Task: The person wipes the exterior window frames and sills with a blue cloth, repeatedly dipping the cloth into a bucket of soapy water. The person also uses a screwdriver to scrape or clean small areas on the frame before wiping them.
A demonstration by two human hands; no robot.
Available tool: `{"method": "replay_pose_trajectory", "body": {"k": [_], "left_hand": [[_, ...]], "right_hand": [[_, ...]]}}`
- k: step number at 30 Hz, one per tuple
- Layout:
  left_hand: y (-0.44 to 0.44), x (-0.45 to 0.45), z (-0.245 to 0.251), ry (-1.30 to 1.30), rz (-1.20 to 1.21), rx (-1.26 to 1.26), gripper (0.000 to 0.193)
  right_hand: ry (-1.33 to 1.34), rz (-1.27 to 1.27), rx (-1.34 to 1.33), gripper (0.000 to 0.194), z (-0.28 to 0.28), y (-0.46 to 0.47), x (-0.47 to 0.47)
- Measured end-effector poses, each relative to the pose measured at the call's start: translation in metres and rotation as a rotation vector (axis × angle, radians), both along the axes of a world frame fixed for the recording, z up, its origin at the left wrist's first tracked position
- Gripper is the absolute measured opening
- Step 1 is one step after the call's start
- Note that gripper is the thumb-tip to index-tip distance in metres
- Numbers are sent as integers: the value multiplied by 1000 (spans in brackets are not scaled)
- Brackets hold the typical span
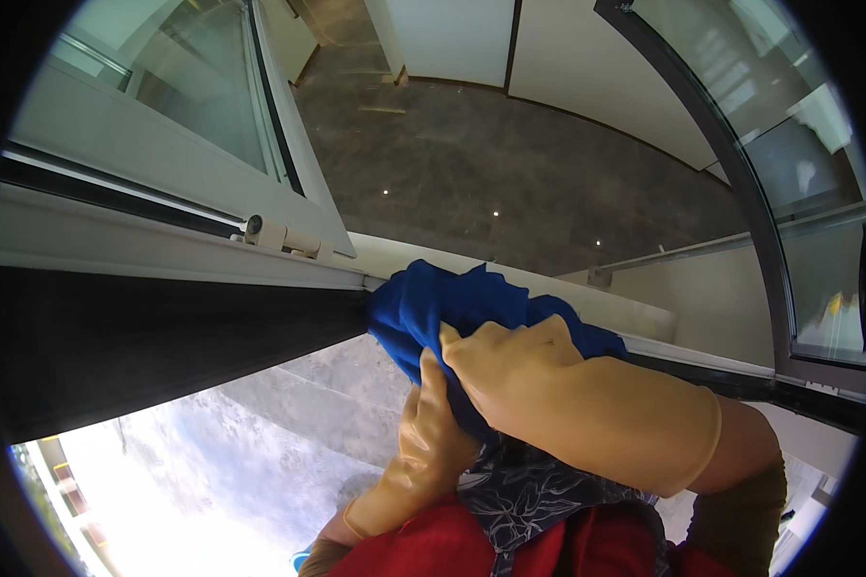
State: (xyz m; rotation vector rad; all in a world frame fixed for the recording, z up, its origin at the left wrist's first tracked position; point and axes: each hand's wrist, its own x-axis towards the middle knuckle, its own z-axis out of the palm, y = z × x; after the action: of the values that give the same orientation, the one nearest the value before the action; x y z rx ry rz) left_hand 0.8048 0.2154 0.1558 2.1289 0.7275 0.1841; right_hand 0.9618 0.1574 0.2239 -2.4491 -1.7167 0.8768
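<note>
A crumpled blue cloth [469, 296] lies against the corner of a window frame [180, 252], at the end of the white sill [620, 306]. My right hand [519, 368], in a long tan rubber glove, is closed on the cloth from above. Lower and to its left, my left hand [433, 425], in a matching glove, grips the cloth's lower edge between thumb and fingers. The fingertips of both hands are partly hidden in the folds.
An open white window sash [151, 151] with a hinge [289, 234] stands at upper left. A dark-framed glass pane [747, 173] stands at right. Beyond the sill are a grey floor [476, 159] and white cabinet panels [599, 65]. A dark frame face [151, 332] runs left.
</note>
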Motion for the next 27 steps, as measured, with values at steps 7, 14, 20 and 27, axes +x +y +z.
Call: {"method": "replay_pose_trajectory", "body": {"k": [7,14,20,27], "left_hand": [[2,-2,-8,-117,29,36,89],[-4,-51,-22,-168,10,274,65],[-8,-70,-40,-193,218,-275,53],[-18,-50,-12,-89,335,-902,55]], "right_hand": [[84,3,-3,42,8,6,8],[178,-92,218,42,-20,-30,20],[289,-120,273,39,-30,-24,20],[175,73,-29,33,-22,-5,39]]}}
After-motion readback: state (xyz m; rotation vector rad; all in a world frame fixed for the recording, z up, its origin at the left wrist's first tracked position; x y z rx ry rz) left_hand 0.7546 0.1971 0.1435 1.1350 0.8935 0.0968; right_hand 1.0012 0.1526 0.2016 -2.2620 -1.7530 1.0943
